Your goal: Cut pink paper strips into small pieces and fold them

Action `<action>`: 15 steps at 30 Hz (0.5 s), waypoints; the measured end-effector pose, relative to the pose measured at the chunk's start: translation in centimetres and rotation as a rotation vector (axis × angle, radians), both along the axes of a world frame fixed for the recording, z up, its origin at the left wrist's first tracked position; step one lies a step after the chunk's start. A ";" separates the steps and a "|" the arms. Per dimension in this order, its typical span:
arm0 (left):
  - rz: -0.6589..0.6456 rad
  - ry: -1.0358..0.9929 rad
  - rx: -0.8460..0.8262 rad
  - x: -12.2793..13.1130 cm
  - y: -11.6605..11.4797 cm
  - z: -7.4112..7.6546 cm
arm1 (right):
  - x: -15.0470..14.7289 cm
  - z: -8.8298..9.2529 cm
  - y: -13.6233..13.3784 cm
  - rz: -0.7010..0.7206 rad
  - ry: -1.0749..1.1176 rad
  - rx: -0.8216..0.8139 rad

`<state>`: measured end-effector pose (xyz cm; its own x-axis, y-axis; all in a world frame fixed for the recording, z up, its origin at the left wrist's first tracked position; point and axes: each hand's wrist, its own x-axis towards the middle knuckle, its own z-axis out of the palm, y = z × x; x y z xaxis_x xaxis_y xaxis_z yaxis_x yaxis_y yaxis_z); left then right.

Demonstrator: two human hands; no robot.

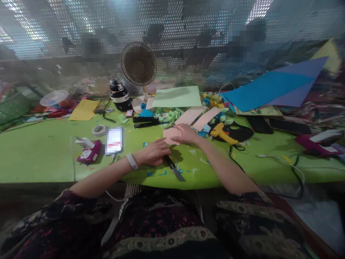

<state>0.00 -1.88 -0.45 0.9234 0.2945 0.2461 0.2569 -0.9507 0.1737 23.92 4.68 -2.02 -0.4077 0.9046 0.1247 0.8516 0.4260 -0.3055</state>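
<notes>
Broadly, a green worktop (40, 158) strewn with paper scraps carries everything, with a big blue sheet (269, 90) at the far right. The right hand (185, 133) lies on a small pink card (171, 136) near the worktop's middle, fingers spread flat and pressing, seemingly creasing or steadying it. The left hand (153, 153) rests over the upper end of a utility knife (174, 168); whether its fingers grip the knife I cannot tell.

fan (138, 64) | phone (114, 140) | glue gun (220, 132) | tape roll (99, 130) | yellow sheet (84, 109) | blue sheets (269, 88) back right
</notes>
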 end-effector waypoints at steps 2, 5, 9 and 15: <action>0.025 0.002 0.008 -0.4 0.2 0.0 | -0.1 0.0 -0.1 0.043 -0.032 -0.007; 0.080 -0.011 -0.005 -1.2 0.6 0.0 | -0.2 0.1 -0.1 0.108 -0.056 -0.037; 0.278 -0.043 -0.002 -2.8 1.5 0.4 | 0.0 0.3 0.0 0.119 -0.041 -0.081; 0.830 -0.088 0.060 -3.4 4.9 0.8 | 0.0 0.5 -0.1 0.097 -0.024 -0.104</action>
<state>-3.41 2.99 0.36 0.3894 0.8545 0.3439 0.8654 -0.4673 0.1812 23.93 4.59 -1.50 -0.4960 0.8681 0.0213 0.8155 0.4741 -0.3320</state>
